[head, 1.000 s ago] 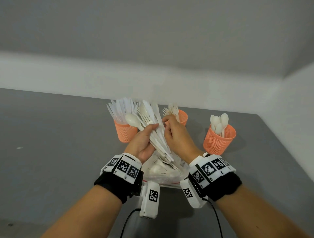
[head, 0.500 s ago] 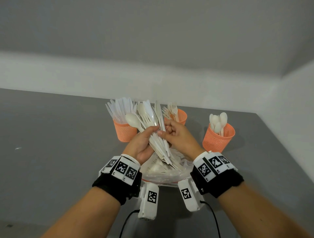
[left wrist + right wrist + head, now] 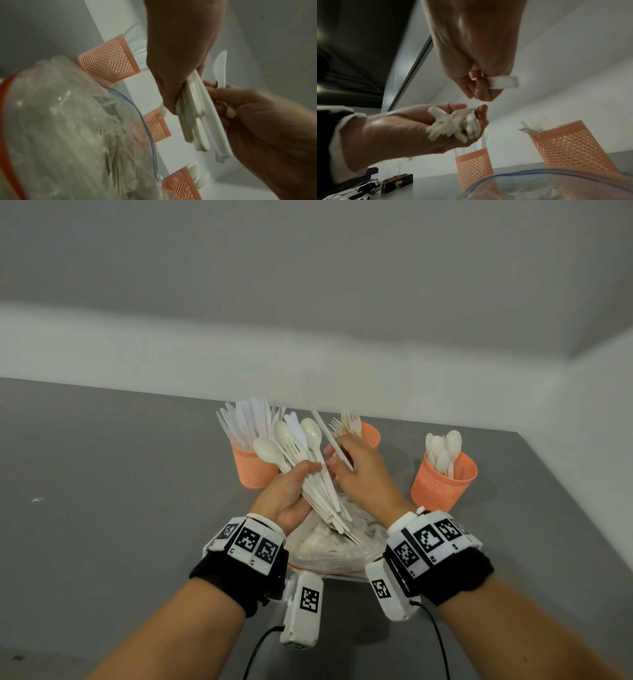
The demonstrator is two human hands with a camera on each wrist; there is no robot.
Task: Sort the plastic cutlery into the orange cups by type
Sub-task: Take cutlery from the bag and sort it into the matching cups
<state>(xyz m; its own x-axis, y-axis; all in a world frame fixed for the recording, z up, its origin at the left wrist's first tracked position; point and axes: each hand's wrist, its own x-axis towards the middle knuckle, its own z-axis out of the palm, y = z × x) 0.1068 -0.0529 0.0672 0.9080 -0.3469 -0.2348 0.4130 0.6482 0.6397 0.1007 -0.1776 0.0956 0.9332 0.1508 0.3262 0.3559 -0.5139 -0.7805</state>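
Observation:
My left hand point(image 3: 301, 484) grips a fanned bundle of white cutlery point(image 3: 308, 460) of spoons, forks and knives, raised above a clear plastic bag point(image 3: 335, 549). Just right of the bundle, my right hand point(image 3: 337, 455) pinches one white knife point(image 3: 330, 440) that stands apart from it, blade up. In the left wrist view the knife point(image 3: 220, 67) rises beside the bundle's handles point(image 3: 197, 115). Three orange mesh cups stand behind: the left cup point(image 3: 253, 470) holds knives, the middle cup point(image 3: 371, 436) forks, the right cup point(image 3: 442, 484) spoons.
The bag point(image 3: 68, 121) holds more cutlery and lies on the grey table point(image 3: 102, 508) below both hands. A white wall runs behind the cups and along the table's right side. Small dark items point(image 3: 395, 182) lie on the table at the left.
My right hand has drawn one knife out of the bundle and lifted it slightly up and to the right. The left hand keeps hold of the rest.

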